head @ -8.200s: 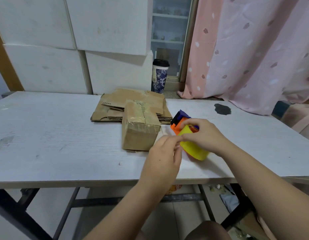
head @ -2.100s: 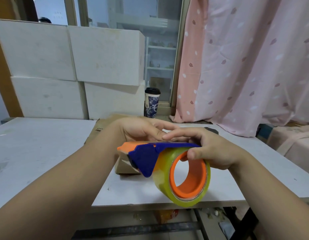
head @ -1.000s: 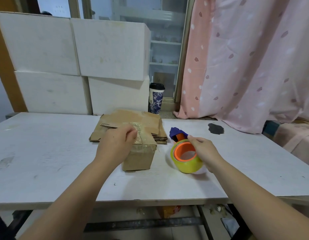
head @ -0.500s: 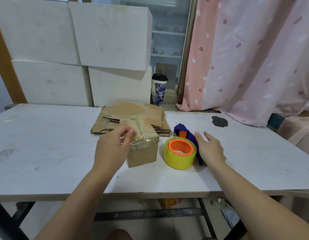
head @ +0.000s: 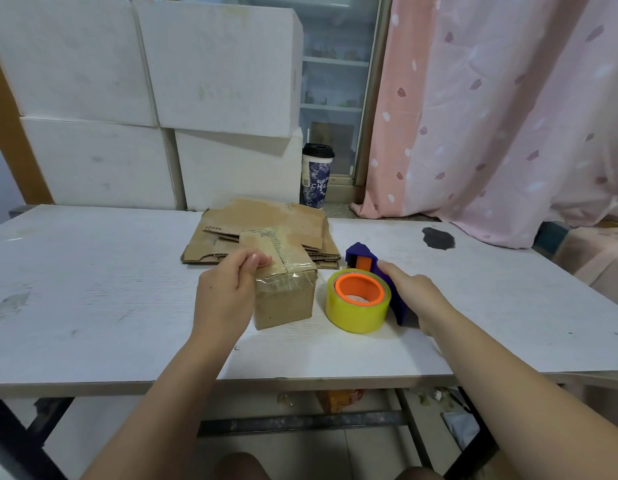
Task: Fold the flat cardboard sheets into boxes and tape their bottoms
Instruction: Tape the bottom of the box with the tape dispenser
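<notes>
Head view: one folded box stood mid-bench, brown and slightly creased, its upturned face sealed with wrinkled clear tape; judged one box done, with the flat sheets stacked just behind it left to fold and tape. The left hand gripped the box's top left edge, fingers curled over it; the right hand lay straight-fingered against the tape dispenser, which rested on its side just right of the box on the white bench.
</notes>
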The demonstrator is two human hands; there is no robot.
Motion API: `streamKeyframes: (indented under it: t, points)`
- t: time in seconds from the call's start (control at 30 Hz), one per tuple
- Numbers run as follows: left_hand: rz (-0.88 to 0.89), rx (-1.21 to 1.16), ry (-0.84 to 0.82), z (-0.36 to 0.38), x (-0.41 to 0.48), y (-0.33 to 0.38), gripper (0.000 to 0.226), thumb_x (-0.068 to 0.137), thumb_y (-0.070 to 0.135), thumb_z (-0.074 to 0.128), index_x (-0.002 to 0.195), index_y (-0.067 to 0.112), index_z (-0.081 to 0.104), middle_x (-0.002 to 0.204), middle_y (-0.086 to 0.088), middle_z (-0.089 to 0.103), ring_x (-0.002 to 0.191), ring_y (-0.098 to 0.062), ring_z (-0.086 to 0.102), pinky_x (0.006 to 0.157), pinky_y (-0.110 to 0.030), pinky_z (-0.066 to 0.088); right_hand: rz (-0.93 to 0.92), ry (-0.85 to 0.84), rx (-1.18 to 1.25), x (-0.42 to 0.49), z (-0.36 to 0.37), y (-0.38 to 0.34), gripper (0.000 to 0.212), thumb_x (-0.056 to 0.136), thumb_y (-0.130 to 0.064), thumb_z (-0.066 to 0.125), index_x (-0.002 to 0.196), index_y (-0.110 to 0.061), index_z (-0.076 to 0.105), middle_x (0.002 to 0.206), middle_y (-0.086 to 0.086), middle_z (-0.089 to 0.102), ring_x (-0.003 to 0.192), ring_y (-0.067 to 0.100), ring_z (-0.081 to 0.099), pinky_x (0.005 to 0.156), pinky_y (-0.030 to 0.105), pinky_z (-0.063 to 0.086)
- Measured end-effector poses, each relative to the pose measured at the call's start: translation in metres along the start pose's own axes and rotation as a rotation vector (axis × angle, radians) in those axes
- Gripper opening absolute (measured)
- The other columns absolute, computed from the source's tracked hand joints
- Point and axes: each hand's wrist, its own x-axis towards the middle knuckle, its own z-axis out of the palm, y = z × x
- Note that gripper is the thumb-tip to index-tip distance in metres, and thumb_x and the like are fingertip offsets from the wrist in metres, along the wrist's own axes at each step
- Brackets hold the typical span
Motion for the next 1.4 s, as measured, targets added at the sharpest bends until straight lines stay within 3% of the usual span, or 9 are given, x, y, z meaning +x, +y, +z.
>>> streamKeyframes:
  t: [0.17,0.37,0.47,0.57,0.7,0.93,1.03,1.13,1.4]
  points:
    - [-0.009,0.004,-0.017,-0.001,0.0,0.005,0.03,0.1,0.021,0.042,0.083,0.037,0.06,0.091,0.016,0.069,0.093,-0.007,0.063,0.085,-0.036,0.05,0.096,-0.066,0.168,-0.013,-0.009,-0.015,0.062,0.076,-0.071,0.057,0.103,-0.015,0.06,0.097,0.002,0.065,0.092,0.024,0.061,0.071,0.032,0.05]
    - [-0.013,0.036,-0.043,-0.004,0.001,0.008,0.02,0.099,0.026,0.042,0.081,0.032,0.042,0.077,0.028,0.064,0.09,0.002,0.062,0.077,-0.022,0.046,-0.475,0.371,-0.038,-0.029,0.001,-0.032,0.022,0.089,-0.045,0.056,0.106,-0.033,0.056,0.122,0.0,0.055,0.115,0.02,0.048,0.102,0.046,0.037]
    - [0.003,0.053,-0.04,-0.005,0.002,0.007,0.02,0.096,0.026,0.051,0.081,0.033,0.039,0.074,0.028,0.065,0.078,0.02,0.055,0.06,-0.003,0.035,-0.775,0.242,-0.061,-0.049,0.019,-0.042,0.01,0.09,-0.032,0.059,0.1,-0.032,0.057,0.104,-0.006,0.06,0.096,0.001,0.053,0.088,0.02,0.043]
    - [-0.005,0.025,-0.076,-0.008,0.003,0.007,0.02,0.094,0.026,0.054,0.09,0.044,0.046,0.079,0.027,0.068,0.084,0.018,0.056,0.07,-0.003,0.037,-0.879,-0.054,-0.127,-0.062,0.038,-0.045,0.012,0.092,-0.022,0.059,0.098,-0.031,0.063,0.085,-0.024,0.063,0.076,-0.014,0.055,0.066,0.003,0.037]
    - [-0.047,-0.124,-0.152,-0.013,0.007,0.003,0.028,0.094,0.007,0.053,0.089,0.034,0.061,0.084,0.021,0.071,0.093,0.003,0.064,0.086,-0.024,0.047,-0.946,-0.314,-0.455,-0.063,0.049,-0.044,0.032,0.099,-0.013,0.046,0.121,-0.025,0.066,0.122,-0.023,0.06,0.114,-0.008,0.05,0.096,0.006,0.034]
    - [0.003,-0.107,-0.288,-0.034,0.011,0.0,0.036,0.093,0.003,0.053,0.095,0.036,0.067,0.09,0.027,0.069,0.091,0.005,0.063,0.081,-0.013,0.05,-0.992,-0.325,-0.614,-0.056,0.047,-0.044,0.059,0.089,0.011,0.038,0.125,-0.028,0.063,0.135,-0.013,0.056,0.131,0.003,0.043,0.105,0.012,0.032]
    - [0.126,0.153,-0.333,-0.043,0.011,-0.002,0.042,0.09,0.01,0.061,0.105,0.049,0.062,0.097,0.046,0.053,0.091,0.025,0.05,0.076,0.004,0.035,-1.041,-0.347,-0.718,-0.051,0.045,-0.051,0.052,0.091,0.006,0.045,0.126,-0.028,0.063,0.133,-0.014,0.057,0.129,0.002,0.045,0.1,0.006,0.03]
    - [0.194,0.242,-0.331,-0.042,0.008,-0.003,0.039,0.086,0.013,0.067,0.114,0.04,0.064,0.107,0.03,0.053,0.086,0.027,0.049,0.074,0.006,0.032,-1.098,-0.341,-0.822,-0.048,0.042,-0.059,0.048,0.09,0.002,0.052,0.125,-0.029,0.063,0.131,-0.014,0.058,0.122,0.0,0.047,0.09,-0.003,0.025]
    - [0.235,0.132,-0.26,-0.037,-0.001,-0.012,0.052,0.084,0.011,0.069,0.114,0.05,0.053,0.098,0.057,0.044,0.094,0.027,0.048,0.079,0.005,0.037,-1.179,-0.365,-0.81,-0.048,0.039,-0.061,0.037,0.09,-0.012,0.064,0.124,-0.026,0.064,0.127,-0.011,0.061,0.124,-0.008,0.03,0.084,-0.012,0.018]
